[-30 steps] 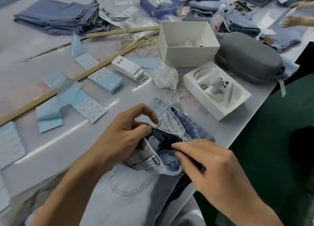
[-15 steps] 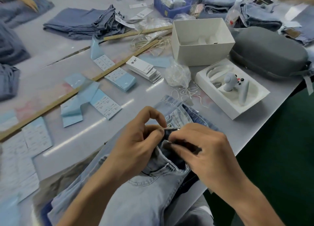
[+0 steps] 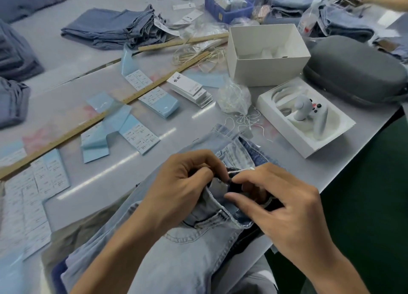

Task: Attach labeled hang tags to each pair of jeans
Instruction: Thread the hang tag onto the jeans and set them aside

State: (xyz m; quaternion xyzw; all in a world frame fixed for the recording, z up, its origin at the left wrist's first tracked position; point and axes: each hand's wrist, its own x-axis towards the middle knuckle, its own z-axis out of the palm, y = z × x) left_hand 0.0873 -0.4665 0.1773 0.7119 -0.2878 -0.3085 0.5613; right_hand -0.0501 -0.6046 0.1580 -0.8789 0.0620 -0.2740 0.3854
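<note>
Both hands pinch jeans [image 3: 181, 256] waistband — tag stack [image 3: 191, 91] printed.

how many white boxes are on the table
2. An open white box stands upright at the far side, beside the grey case. A shallower white tray box holding a controller lies nearer, right of the jeans.

The jeans [image 3: 183, 256] are pale washed blue, darker indigo inside the waistband. Beyond them, the table [image 3: 72, 57] is light grey. The label sheets [image 3: 141, 136] left of the jeans are sky blue with white panels of small dark print. The ruler [image 3: 66, 132] past these is tan wood. Right of the jeans, a white box [image 3: 309, 147] holds a white controller [image 3: 305, 112] with black and red buttons. Behind it the case [image 3: 357, 68] is dark grey.
</note>
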